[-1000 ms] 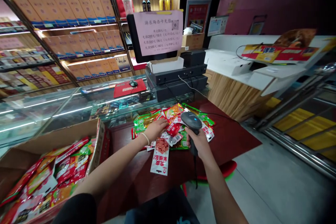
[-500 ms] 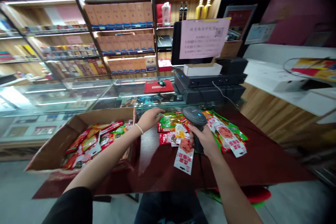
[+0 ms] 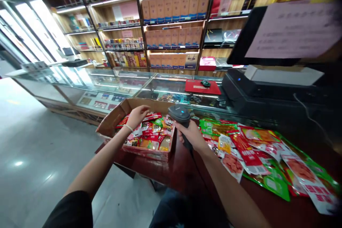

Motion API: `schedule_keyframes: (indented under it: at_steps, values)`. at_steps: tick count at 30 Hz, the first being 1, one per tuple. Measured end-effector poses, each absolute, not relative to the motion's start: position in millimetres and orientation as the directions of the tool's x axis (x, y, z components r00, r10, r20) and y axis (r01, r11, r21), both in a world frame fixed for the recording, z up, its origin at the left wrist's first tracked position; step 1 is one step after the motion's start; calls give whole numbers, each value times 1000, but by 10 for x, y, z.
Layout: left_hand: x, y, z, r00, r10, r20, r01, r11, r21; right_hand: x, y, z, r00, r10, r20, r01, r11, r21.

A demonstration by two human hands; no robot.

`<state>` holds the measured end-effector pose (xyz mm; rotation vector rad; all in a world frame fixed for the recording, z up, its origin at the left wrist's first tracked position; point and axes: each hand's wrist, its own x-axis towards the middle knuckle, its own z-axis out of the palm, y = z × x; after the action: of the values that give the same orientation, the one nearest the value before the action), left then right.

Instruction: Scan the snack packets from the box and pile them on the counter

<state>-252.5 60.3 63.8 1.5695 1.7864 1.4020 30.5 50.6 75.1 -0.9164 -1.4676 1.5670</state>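
My right hand (image 3: 191, 133) is wrapped round the grip of a black barcode scanner (image 3: 179, 114), whose head has a small blue light. A cable runs down from the grip. My left hand (image 3: 138, 115), with a pale band at the wrist, hovers over an open cardboard box (image 3: 155, 155). Its fingers are loosely extended and nothing shows in them. Red, green and white snack packets (image 3: 149, 127) fill the box. To the right of the scanner, a pile of similar snack packets (image 3: 248, 149) lies on the dark red tabletop (image 3: 184, 174).
A glass display counter (image 3: 157, 85) runs behind the table, with a red mouse pad (image 3: 201, 87) on it. At the right stands a monitor (image 3: 245, 39) with a pink paper sheet. Lit shelves with boxes (image 3: 173, 5) line the back wall.
My view has turned left. My left hand has moved from the packet pile on the table to above the box. The scanner, still in my right hand, has moved left towards the box.
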Motion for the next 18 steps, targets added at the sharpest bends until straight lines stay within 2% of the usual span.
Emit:
schedule_keyframes:
  at_steps: [6, 11, 16, 18]
  values:
    - [-3044, 552, 494, -388, 879, 278, 541, -27, 840, -145, 686, 616, -500, 865, -37, 24, -29, -999]
    - [-3384, 797, 321, -334, 928, 165, 517, 34, 856, -256, 739, 525, -508, 859, -63, 63, -36, -997]
    - [-3609, 1202, 48, -154, 983, 98, 764, 56, 643, -291, 774, 465, -522, 844, -127, 70, -106, -992]
    - [-3620, 1330, -72, -117, 990, 73, 788, 48, 613, -293, 791, 451, -514, 845, -144, 58, -133, -989]
